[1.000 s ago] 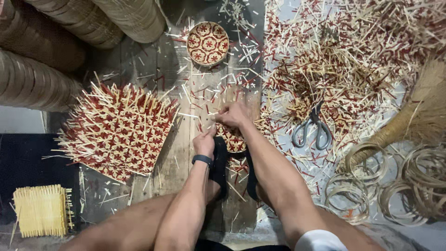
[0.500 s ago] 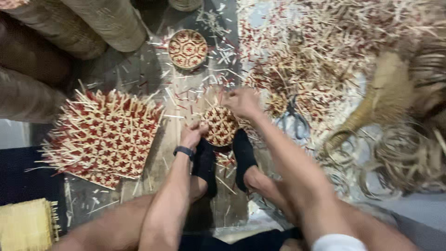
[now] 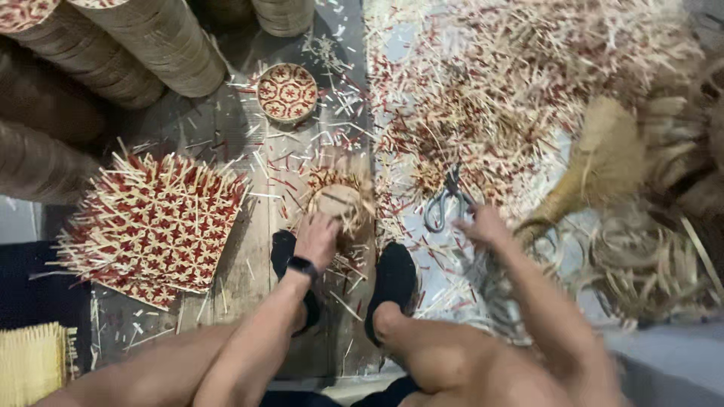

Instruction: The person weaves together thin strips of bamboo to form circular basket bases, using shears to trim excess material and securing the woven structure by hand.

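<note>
From the head view, our left hand presses closed fingers on the small round woven piece on the floorboards, at twelve o'clock from our feet; its strip ends are untrimmed; our right hand, blurred, fingers unclear, nears scissors at ten o'clock.

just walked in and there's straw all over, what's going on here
A person sits on the floor among red and pale cut strips. Their left hand presses down on a small round woven piece on the wooden board, between their black-socked feet. Their right hand reaches toward the metal scissors, not clearly gripping them. A larger red-and-pale woven mat lies to the left.
</note>
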